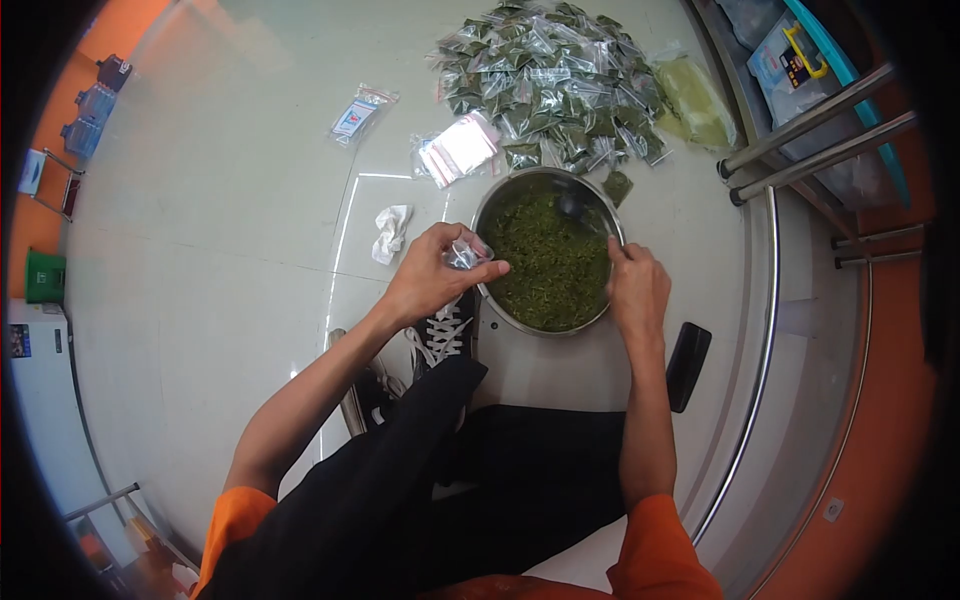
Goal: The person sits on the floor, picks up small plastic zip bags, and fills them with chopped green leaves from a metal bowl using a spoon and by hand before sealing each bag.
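A round metal bowl [482, 212] stands on the floor in front of me, filled with a chopped dark green mixture [545, 270]. At its left rim, my left hand [437, 268] is closed round a small clear plastic bag [466, 253], with the thumb reaching toward the bowl. My right hand [637, 283] is at the right rim, its fingers closed on the handle end of a spoon [572, 204]. The spoon's rounded end lies in the upper part of the bowl, over the green mixture. Part of the handle is hard to make out.
Behind the bowl lies a large heap of filled clear bags [550, 75]. Left of it are a stack of flat bags [458, 150], a bag packet [358, 114] and a crumpled tissue [391, 233]. A black phone-like object [688, 367] and metal rails [765, 330] are at right.
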Demonstrator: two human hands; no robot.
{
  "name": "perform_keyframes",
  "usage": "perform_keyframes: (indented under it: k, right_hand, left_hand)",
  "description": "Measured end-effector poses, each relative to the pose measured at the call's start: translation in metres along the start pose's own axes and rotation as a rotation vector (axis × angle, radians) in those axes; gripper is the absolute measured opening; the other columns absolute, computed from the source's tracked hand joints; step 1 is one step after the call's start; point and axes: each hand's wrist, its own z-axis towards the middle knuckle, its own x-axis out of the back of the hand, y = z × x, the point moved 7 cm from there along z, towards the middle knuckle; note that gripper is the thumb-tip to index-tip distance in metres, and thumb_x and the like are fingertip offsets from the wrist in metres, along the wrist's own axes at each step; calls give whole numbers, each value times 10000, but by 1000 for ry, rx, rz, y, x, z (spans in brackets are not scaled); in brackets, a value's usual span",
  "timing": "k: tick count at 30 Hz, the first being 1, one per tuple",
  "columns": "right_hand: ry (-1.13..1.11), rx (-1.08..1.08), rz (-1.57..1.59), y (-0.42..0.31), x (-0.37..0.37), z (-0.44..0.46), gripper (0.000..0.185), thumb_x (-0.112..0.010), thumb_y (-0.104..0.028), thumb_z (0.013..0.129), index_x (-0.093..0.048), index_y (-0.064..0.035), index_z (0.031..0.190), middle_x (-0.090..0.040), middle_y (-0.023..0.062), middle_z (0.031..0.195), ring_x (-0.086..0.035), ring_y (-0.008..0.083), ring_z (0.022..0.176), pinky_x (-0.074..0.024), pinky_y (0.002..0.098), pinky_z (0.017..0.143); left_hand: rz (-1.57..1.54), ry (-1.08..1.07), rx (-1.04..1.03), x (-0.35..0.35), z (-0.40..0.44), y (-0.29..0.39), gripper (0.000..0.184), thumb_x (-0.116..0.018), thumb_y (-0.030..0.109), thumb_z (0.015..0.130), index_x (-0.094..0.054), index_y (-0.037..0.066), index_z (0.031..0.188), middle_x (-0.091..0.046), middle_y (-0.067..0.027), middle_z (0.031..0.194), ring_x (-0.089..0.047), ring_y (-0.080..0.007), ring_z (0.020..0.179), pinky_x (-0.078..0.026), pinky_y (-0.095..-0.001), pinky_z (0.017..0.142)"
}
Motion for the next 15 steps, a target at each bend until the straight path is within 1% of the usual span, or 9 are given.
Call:
perform_keyframes:
  k: [1,3,6,8,10,11,13,14,15]
  right_hand:
    - [1,-2,3,-7,1,-1,386,-593,5,841,-734,-82,1190,-703,118,886,-686,300,785,-551,422,705]
    - [-178,-16,138,-21,-4,-2,391,-583,-10,831,-734,-80,1185,-702,127,869,-699,318,764,-557,442,677]
    - [-224,35,276,-37,-2,-4,394,-585,-39,820,-740,-84,1179,-696,134,843,-704,335,745,-560,453,656]
    - [-223,19,309,-34,-5,-3,360,-574,-53,825,-763,-84,1129,-711,143,846,-700,346,753,-566,453,676]
    - [-157,-33,499,-20,-13,-2,322,-567,-69,840,-783,-83,1078,-725,140,827,-703,307,710,-552,419,658]
    - [-157,-34,499,-12,-18,0,322,-567,-69,840,-783,-83,1078,-725,140,827,-703,307,710,-552,419,658]
    - [-384,-265,813,12,-45,-1,282,-573,-67,861,-780,-32,1050,-729,109,763,-681,207,655,-512,349,628]
    - [-382,-264,816,21,-47,-1,282,-573,-67,861,-780,-32,1050,-729,109,763,-681,207,655,-512,349,628]
    - [-382,-304,941,29,-49,-2,269,-584,-60,868,-773,-5,1050,-715,86,734,-655,161,650,-491,320,624]
  left_hand:
    - [3,0,0,-1,0,1,404,-857,382,814,-667,37,901,-622,-36,814,-589,-107,754,-496,-293,715]
    - [86,48,-113,1,-1,11,409,-856,389,811,-665,41,906,-632,-43,841,-601,-124,818,-498,-307,782]
    - [158,56,-153,-1,-1,17,419,-855,396,810,-660,37,904,-636,-48,858,-606,-136,868,-493,-318,833]
    - [129,39,-119,-1,-1,14,415,-855,391,811,-658,37,900,-633,-48,851,-605,-131,858,-494,-315,822]
    - [102,21,-86,-1,0,8,410,-855,385,812,-656,36,897,-630,-48,845,-604,-126,848,-496,-312,812]
    - [109,20,-75,-1,1,2,402,-854,378,814,-655,38,893,-629,-45,842,-603,-121,838,-497,-308,799]
    - [119,19,-64,-1,3,-7,393,-853,370,815,-653,40,890,-629,-41,839,-602,-115,827,-497,-304,786]
    - [99,12,-23,0,4,-12,386,-854,365,817,-653,43,886,-628,-34,835,-600,-110,813,-496,-300,771]
    - [80,6,20,0,5,-18,379,-854,361,818,-652,46,883,-627,-27,831,-598,-105,798,-495,-295,756]
